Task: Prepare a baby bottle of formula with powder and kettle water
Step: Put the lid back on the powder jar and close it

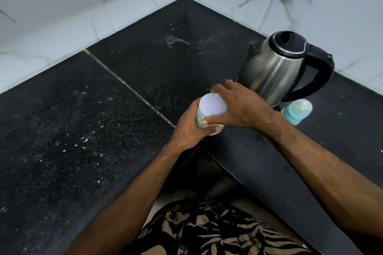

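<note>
We look down on a black stone counter [87, 122] that wraps an inside corner, speckled with pale flecks and smeared with a light dusty patch toward the back, with white marble-veined wall tiles [62, 6] rising behind it on both sides. At the bottom of the view we see a black and tan leaf-print garment [207, 232] on the person, and both bare forearms reach up from there toward the middle of the counter. On the right part of the counter stands a stainless steel kettle [275, 68] with a black lid and black handle, its spout turned toward the corner. Just in front of the kettle, to its right, lies or leans a baby bottle [298, 111] with a teal collar and a clear cap; we cannot tell whether it rests flat. Left of the kettle, near the counter's front edge, we see the powder container [211, 107], a small round tub with a flat white lid. Our left hand [190, 128] wraps around its side, fingers curled on the body, while our right hand [238, 105] arches over the top, thumb and fingertips gripping the rim of the lid.
</note>
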A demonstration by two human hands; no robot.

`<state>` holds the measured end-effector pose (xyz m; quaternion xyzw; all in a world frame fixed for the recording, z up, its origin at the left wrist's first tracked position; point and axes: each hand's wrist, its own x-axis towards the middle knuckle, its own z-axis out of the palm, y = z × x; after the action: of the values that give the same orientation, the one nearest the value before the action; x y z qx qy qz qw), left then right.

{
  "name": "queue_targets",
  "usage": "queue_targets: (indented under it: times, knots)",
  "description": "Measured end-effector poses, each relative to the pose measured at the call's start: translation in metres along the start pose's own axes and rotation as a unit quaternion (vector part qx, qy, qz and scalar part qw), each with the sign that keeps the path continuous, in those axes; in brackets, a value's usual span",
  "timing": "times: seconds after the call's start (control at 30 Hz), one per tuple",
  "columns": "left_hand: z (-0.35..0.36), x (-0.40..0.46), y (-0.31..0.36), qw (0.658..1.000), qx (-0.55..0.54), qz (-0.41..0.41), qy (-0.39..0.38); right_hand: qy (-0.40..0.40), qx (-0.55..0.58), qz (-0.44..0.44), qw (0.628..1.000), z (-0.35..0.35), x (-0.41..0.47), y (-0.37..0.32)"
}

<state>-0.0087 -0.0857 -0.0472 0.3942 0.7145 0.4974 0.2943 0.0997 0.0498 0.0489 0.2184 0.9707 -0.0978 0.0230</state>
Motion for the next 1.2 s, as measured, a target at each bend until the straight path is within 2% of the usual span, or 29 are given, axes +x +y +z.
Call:
queue_targets:
  times: [0.13,0.27,0.33,0.47,0.53,0.63,0.7,0.9,1.03,1.1,1.2]
  knots:
    - [0.0,0.001,-0.001,1.0,0.001,0.005,-0.001,-0.004,-0.031,0.032,0.999,-0.005,-0.006,0.007]
    - [0.0,0.001,-0.002,1.0,0.001,0.007,0.003,0.035,-0.045,0.07,0.996,-0.008,-0.011,0.01]
    - [0.0,0.001,-0.002,1.0,0.001,0.007,0.005,0.031,0.001,0.034,0.999,-0.008,-0.012,0.012]
    - [0.001,0.0,-0.003,1.0,0.003,0.009,0.004,-0.067,0.096,-0.066,0.991,-0.008,-0.012,0.004]
    - [0.002,0.0,-0.003,1.0,0.001,0.012,0.001,-0.044,0.072,-0.062,0.994,-0.003,-0.012,0.002]
    - [0.002,0.0,-0.001,1.0,-0.005,0.005,0.005,0.044,-0.011,-0.012,0.999,-0.003,-0.011,0.004]
    - [0.002,0.0,-0.002,1.0,-0.005,0.007,0.006,0.075,-0.023,0.006,0.997,-0.005,-0.01,0.008]
    - [0.002,0.0,-0.002,1.0,-0.008,0.005,0.007,-0.021,0.125,-0.061,0.99,0.003,-0.008,0.007]
    - [0.002,-0.001,-0.001,1.0,-0.007,0.0,0.0,0.068,0.039,0.025,0.997,0.01,-0.008,0.002]
    - [0.002,0.0,-0.001,1.0,-0.007,0.001,0.001,0.088,0.038,0.008,0.995,0.009,-0.008,0.004]
    - [0.002,-0.001,-0.001,1.0,-0.006,0.003,0.004,0.001,0.142,-0.066,0.988,0.005,-0.007,0.009]
